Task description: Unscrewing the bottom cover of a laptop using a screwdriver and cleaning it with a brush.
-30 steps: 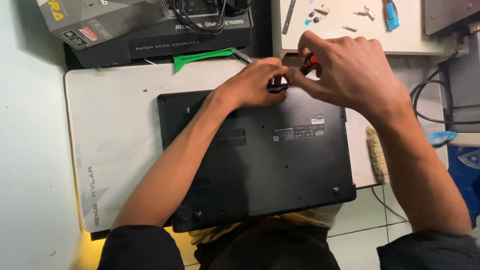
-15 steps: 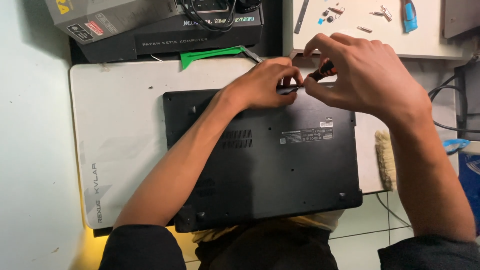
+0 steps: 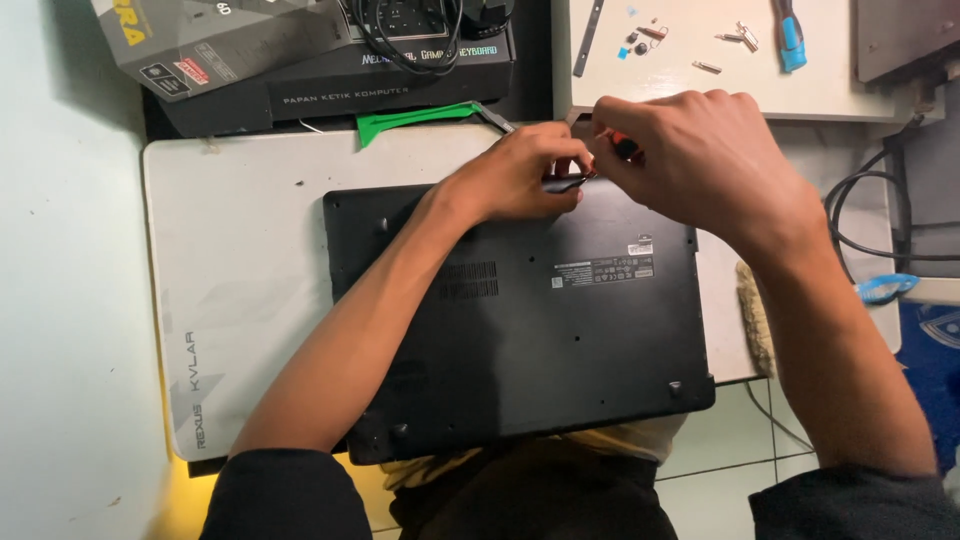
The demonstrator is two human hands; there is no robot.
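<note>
Item 1. White desk mat [image 3: 250, 260]: largest surface, spreading from the centre out to 9 o'clock, bearing the laptop.

Item 2. Black laptop [image 3: 540, 330]: at centre, lying underside up on the mat, base cover in place, vent slots and label visible. Its far edge, at 12 o'clock, is the work site.

Item 3. Black keyboard box [image 3: 330, 85] with a grey carton [image 3: 200, 40] atop it: at 11 o'clock, beyond the mat.

Item 4. Beige board [image 3: 700, 90]: at 1 o'clock, carrying loose small parts and a blue-handled tool [image 3: 790, 40].

Item 5. Right hand [image 3: 700, 165]: at 12 to 1 o'clock, fingers curled closed around a screwdriver [image 3: 624, 146] with a red-and-black handle; only a bit of handle shows.

Item 6. Left hand [image 3: 520, 175]: at 12 o'clock, fingertips pinched together at the screwdriver's tip end by the laptop's far edge; whether it has hold of the shaft or a screw cannot be told.

Item 7. Green pry tool [image 3: 415, 120]: at 11 to 12 o'clock, lying on the mat just beyond the left hand.

Step in hand, as judged: working a screw at the far edge of the base cover. The next move calls for a steady tip kept square in the screw head, with downward pressure while turning.
</note>
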